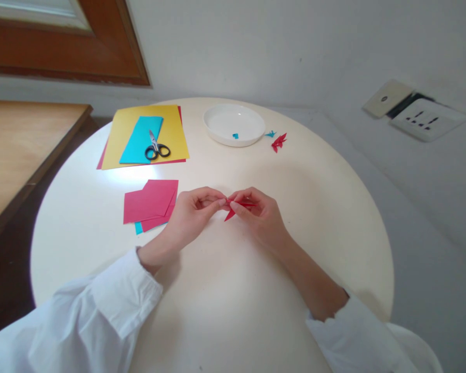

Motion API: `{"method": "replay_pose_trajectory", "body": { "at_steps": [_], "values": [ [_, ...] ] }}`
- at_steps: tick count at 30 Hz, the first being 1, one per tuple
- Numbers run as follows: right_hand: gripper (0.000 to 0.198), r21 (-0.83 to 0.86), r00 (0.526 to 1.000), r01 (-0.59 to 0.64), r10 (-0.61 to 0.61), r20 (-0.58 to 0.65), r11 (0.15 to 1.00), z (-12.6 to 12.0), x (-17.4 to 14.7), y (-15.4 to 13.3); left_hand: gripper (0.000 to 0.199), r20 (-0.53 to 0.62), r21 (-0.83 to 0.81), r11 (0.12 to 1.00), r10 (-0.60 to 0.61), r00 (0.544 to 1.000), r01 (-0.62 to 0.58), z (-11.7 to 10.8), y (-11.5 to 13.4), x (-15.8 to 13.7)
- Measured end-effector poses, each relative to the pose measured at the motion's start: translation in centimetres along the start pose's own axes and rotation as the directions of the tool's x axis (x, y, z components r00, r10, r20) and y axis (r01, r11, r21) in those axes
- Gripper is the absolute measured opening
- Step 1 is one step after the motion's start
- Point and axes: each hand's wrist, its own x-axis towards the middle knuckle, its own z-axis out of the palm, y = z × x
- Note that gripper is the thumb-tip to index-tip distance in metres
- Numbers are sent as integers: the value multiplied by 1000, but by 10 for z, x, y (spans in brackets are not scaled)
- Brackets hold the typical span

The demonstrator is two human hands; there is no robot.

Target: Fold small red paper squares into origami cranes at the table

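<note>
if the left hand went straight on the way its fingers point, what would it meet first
Beyond the folded red paper at its fingertips, the left hand would probably meet the right hand first; whether their fingertips already touch is unclear from this view.

The held paper (229,214) looks matt, the dish (222,122) smooth and glossy.

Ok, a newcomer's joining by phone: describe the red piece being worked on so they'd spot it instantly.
Near the middle of the round white table, the left hand and right hand nearly meet. Pinched there is a pointed red paper, the only red piece in hand.
</note>
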Motion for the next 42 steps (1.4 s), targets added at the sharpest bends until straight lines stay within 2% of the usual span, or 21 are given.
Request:
{"method": "replay_pose_trajectory", "body": {
  "at_steps": [14,22,31,42],
  "values": [
    [17,-116,1000,-7,3,-30,993,0,0,2,15,20,-61,997,-44,999,45,1,-2,0],
    [14,-88,996,49,-54,-65,995,1,-1,3,11,49,-78,996,-42,998,46,1,-2,0],
    [10,-32,998,37,-38,-44,999,0,0,1,10,63,-36,998,-39,997,42,1,3,0],
    [9,-93,990,81,-91,-105,992,0,0,1,10,42,-54,996,-71,997,73,1,2,0]
  ]
}}
